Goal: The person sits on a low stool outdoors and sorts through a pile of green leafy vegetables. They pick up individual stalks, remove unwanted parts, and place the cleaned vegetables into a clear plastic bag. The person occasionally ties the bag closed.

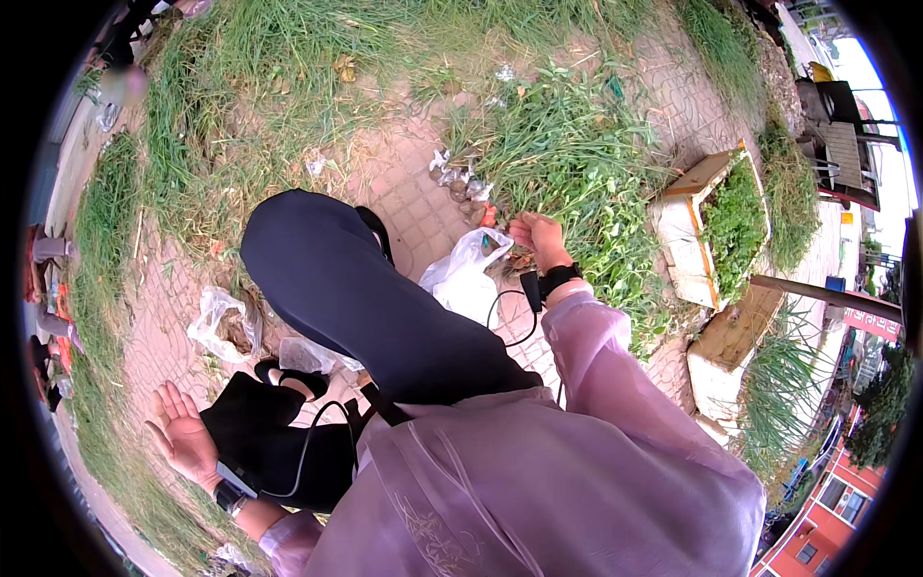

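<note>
My left hand (180, 436) is held palm up at the lower left, fingers extended and nothing in it, beside my black-clad leg. Over the paving, my right hand (537, 238) has curled fingers; whether they pinch anything cannot be seen. Just left of its fingertips are the handles of a white plastic bag (461, 278) and a small red-orange scrap (489, 215). Crumpled clear plastic litter (453, 173) lies above the bag. Both wrists carry black bands with cabled devices.
Another clear plastic bag (227, 324) lies beyond my knee, left. Tall grass (562, 137) grows over the brick paving. At right stand a white foam box of green plants (692, 238) and a second pale box (728, 360), near a pole (829, 297). Other people are at the far left edge.
</note>
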Demonstrator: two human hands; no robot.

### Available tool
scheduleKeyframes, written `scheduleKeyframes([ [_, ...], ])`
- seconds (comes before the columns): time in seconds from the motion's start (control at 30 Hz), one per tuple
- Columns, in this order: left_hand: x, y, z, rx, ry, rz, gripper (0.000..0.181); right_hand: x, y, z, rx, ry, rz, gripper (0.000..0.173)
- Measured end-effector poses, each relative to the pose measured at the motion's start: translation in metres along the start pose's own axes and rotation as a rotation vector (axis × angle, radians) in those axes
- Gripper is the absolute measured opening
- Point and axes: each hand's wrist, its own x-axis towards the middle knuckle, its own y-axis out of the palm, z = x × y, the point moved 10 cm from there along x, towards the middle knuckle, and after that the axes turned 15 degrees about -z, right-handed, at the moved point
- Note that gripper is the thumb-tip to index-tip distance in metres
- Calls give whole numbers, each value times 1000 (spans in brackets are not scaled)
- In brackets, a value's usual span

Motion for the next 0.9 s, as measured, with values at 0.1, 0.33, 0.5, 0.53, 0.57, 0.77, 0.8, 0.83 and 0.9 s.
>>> scheduleKeyframes([
  [0.1, -1, 2, 0, -2, 7, 33, 61, -5, -18, -2, -37, -8, 7, 22],
  [0.33, -3, 5, -5, 2, 33, 103, 60, -13, -53, -22, -95, -33, -61, 22],
  [0.5, -15, -3, -14, 4, 92, 54, 57, -22, -58, -28, -152, -20, -18, 24],
  [0.53, -19, -7, -17, 11, 113, 44, 57, -24, -58, -28, -145, -28, -26, 24],
  [0.57, -22, -11, -19, 19, 137, 31, 57, -25, -60, -27, -139, -35, -31, 24],
  [0.77, -19, -22, -21, -39, 218, -226, 53, -22, -62, -23, -208, -63, -17, 21],
  [0.8, -22, -23, -22, -20, 236, -273, 54, -19, -61, -22, -186, -69, 6, 21],
  [0.83, -23, -23, -21, -35, 235, -264, 54, -19, -57, -19, -176, -64, 30, 21],
  [0.9, -24, -20, -21, -56, 240, -265, 55, -24, -53, -8, -169, -86, 50, 21],
])
